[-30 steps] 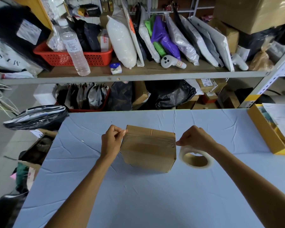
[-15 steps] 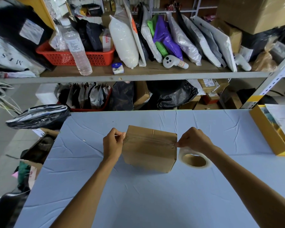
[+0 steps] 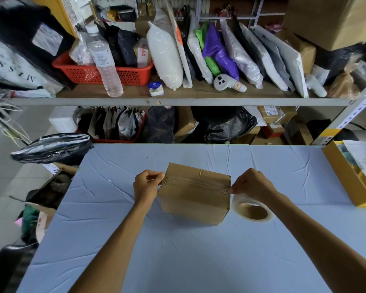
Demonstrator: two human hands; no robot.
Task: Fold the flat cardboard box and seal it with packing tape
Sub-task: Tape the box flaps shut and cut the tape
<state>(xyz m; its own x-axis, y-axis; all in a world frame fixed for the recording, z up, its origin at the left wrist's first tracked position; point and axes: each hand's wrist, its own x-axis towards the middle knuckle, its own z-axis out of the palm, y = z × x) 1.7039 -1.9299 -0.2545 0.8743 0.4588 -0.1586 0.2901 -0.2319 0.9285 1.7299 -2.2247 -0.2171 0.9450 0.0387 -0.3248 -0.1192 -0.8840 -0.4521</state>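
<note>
While left hand [image 3: 146, 185] and right hand [image 3: 253, 185] pinch tape [image 3: 195, 183] across the folded box [image 3: 193, 203], frame centre, cutting likely remains.

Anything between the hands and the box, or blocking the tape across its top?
Nothing visible. Left hand pinches the tape at the top left edge of the box, right hand at the top right edge; the roll sits beside the box, clear of its top.

Tape strip across box top, head view.
Left hand [image 3: 146, 187] and right hand [image 3: 251, 183] pinch strip [image 3: 195, 182] ends over box [image 3: 193, 199]; roll [image 3: 251, 210] on counter [image 3: 178, 250] beside box.
</note>
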